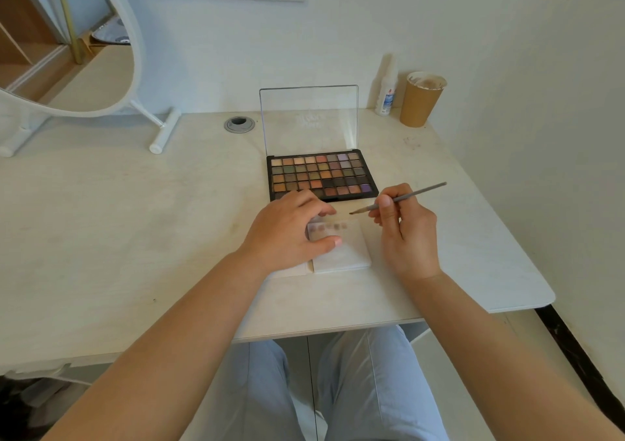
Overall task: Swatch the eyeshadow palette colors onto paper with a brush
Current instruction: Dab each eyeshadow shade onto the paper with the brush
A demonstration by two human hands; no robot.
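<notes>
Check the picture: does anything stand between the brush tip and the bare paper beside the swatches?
Nothing visible does. The brush, held by the right hand, has its tip just beyond the paper. The left hand presses the paper's left part, away from the bare stretch right of the swatches.

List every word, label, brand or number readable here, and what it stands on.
Nothing reads clearly.
Clear plastic lid of the black eyeshadow palette: faint pale marking, too blurred to read.
Small white spray bottle: blue and red label, too small to read.
Brown paper cup: no text visible.
</notes>
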